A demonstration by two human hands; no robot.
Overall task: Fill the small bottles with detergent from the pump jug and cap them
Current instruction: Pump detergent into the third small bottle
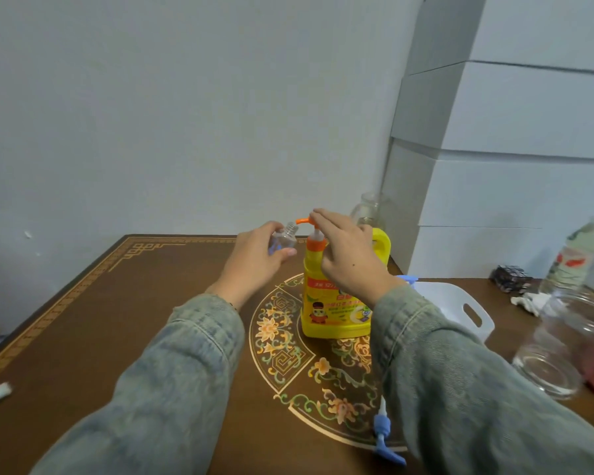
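— What are the fingers doing?
— Left hand (254, 255) fingers are curling round a small clear bottle (284, 238), holding its open neck under the orange spout. Right hand (348, 255) fingers are lying straight on the pump head (310, 221).
— And the jug?
— The yellow pump jug (336, 303) is standing mid-tabletop (117, 320), a white basket (460, 308) sitting at its three o'clock.

Domestic room, likely a home. An ornamented brown counter (117, 320) stands against a plain wall, bearing a puzzle cube (510, 276), glass jars (559, 347) and stacked white boxes (515, 186).
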